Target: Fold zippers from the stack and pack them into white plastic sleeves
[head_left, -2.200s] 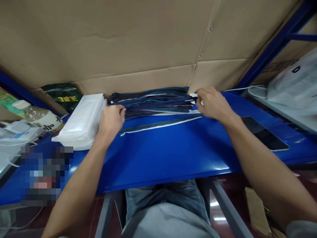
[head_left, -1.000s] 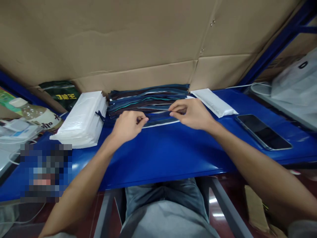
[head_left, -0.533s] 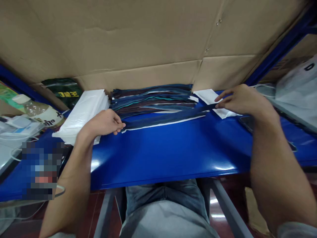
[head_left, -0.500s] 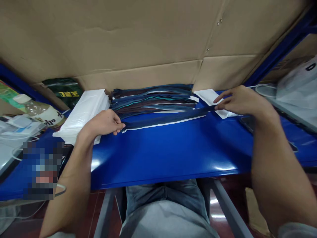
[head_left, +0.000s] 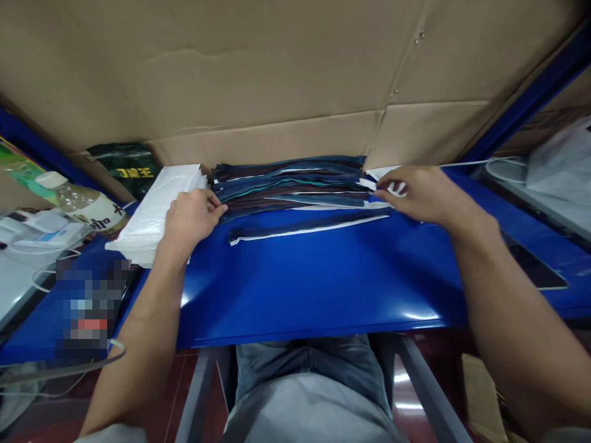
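We see one strip (head_left: 309, 226) set apart on the worktop (head_left: 286, 283); the rest, too overlapped to count, seemingly remain in the pile (head_left: 295, 189) behind. Our left hand (head_left: 191, 216) and right hand (head_left: 418, 192) curl at its ends, fingertips near thumbs; we cannot tell their grip. Leftward: one packet stack (head_left: 159, 203), one bottle (head_left: 85, 203).

A big brown cardboard wall (head_left: 258, 74) fills the top of the frame. It has folds, and small shiny dots (head_left: 419, 38) at the upper right. A blue post (head_left: 526, 92) slants on the right side, and another blue bar (head_left: 32, 141) on the left. The shiny blue tabletop (head_left: 295, 289) runs across the middle. Below are grey bars (head_left: 429, 387) and a dark red floor (head_left: 170, 394), where white light (head_left: 409, 406) shines back.
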Action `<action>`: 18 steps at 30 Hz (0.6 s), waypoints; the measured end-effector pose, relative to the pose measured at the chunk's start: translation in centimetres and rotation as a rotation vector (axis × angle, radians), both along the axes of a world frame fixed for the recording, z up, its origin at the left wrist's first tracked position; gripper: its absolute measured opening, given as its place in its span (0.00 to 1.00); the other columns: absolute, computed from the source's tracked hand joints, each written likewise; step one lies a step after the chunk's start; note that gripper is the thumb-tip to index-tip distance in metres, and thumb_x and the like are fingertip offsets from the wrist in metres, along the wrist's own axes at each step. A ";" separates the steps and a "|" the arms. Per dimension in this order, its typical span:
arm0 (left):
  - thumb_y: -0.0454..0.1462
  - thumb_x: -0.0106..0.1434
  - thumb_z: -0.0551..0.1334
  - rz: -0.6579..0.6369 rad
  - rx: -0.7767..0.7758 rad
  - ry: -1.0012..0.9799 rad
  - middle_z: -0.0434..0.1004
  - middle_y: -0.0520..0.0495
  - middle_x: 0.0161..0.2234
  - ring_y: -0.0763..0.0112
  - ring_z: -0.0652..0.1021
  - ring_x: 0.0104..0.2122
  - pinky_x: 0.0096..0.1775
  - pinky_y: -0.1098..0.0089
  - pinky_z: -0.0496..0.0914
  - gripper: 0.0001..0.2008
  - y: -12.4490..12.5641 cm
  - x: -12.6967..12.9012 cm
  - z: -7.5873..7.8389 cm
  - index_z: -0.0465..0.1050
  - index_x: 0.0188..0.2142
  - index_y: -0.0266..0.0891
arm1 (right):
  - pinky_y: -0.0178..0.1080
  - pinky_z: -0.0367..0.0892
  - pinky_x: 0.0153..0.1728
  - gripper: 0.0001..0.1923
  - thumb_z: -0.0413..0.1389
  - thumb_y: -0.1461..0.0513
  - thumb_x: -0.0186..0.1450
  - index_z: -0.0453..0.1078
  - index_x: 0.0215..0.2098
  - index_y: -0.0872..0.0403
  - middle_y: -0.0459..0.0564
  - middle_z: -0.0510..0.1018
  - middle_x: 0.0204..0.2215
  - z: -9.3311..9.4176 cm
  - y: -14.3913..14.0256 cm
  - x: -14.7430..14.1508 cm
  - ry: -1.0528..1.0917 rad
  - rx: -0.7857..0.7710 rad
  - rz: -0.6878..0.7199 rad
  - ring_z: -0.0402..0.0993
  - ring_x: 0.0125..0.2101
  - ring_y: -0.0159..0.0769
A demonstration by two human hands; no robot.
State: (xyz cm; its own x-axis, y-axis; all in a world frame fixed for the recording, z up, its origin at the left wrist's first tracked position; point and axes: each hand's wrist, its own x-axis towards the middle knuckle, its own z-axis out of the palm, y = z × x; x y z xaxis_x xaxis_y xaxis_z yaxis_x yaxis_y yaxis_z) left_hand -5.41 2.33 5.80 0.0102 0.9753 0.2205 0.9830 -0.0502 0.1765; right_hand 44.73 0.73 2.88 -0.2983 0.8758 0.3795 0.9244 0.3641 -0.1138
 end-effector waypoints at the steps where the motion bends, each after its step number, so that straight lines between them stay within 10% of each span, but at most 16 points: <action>1: 0.44 0.69 0.69 -0.013 0.060 0.025 0.89 0.44 0.41 0.52 0.85 0.43 0.47 0.56 0.77 0.11 0.2 0.1 -0.4 0.87 0.47 0.45 | 0.48 0.74 0.48 0.15 0.59 0.56 0.76 0.84 0.52 0.55 0.59 0.88 0.47 -0.2 0.0 -1.2 0.021 -0.005 0.118 0.84 0.44 0.50; 8: 0.35 0.74 0.62 -0.043 0.135 0.239 0.84 0.31 0.58 0.42 0.83 0.56 0.59 0.46 0.77 0.22 1.9 0.8 -2.6 0.80 0.65 0.37 | 0.55 0.73 0.64 0.19 0.56 0.54 0.81 0.82 0.62 0.52 0.57 0.85 0.60 -2.9 -0.4 -8.3 0.045 -0.118 0.574 0.80 0.61 0.53; 18: 0.28 0.76 0.50 0.009 0.151 0.157 0.80 0.25 0.59 0.42 0.82 0.56 0.57 0.46 0.77 0.25 3.6 1.6 -3.1 0.76 0.65 0.30 | 0.55 0.75 0.63 0.18 0.53 0.59 0.81 0.83 0.61 0.51 0.57 0.83 0.60 -4.5 -1.1 -11.4 0.068 -0.148 0.712 0.80 0.60 0.53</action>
